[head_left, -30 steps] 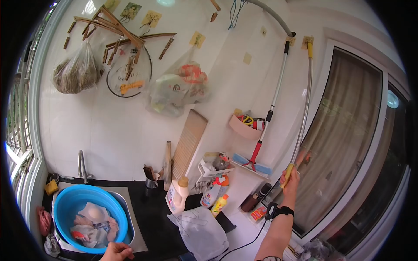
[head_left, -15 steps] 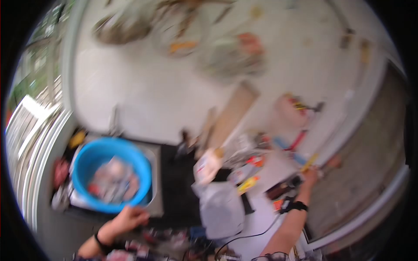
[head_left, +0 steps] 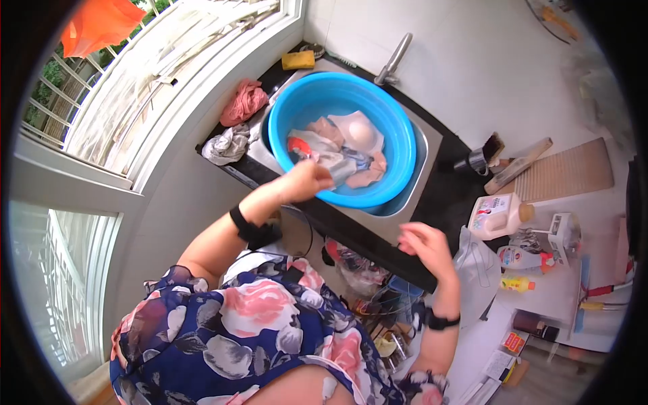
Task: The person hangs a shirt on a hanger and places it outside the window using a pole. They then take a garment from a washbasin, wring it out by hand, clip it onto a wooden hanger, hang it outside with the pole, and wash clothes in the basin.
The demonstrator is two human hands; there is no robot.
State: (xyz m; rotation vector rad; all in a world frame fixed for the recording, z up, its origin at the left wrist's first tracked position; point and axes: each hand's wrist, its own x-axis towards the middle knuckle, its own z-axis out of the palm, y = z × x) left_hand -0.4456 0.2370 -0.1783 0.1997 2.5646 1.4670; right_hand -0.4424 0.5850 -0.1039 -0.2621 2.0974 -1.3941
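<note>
A blue plastic tub (head_left: 405, 121) sits in a steel sink (head_left: 426, 138), holding water and several wet garments. Among these is a pale bra (head_left: 359, 131) with a rounded cup, next to a light grey-white cloth (head_left: 331, 162). At the tub's near rim is my left hand (head_left: 307, 181), fingers curled in beside the grey-white cloth; whether they grip it is hidden. My right hand (head_left: 425, 250) hovers by the counter's front edge, to the right of the tub, its fingers apart and holding nothing.
Left of the sink lie a pink cloth (head_left: 244, 102), a grey cloth (head_left: 227, 145) and a yellow sponge (head_left: 298, 60). A faucet (head_left: 393, 61) rises behind. To the right stand a brush (head_left: 487, 154), a washboard (head_left: 567, 170), a detergent jug (head_left: 498, 214) and a yellow bottle (head_left: 517, 284).
The view has swung right-to-left toward the tub and sharpened. My right hand has left the items on the right-hand ledge and come near the sink. My left hand now overlaps the tub's rim.
</note>
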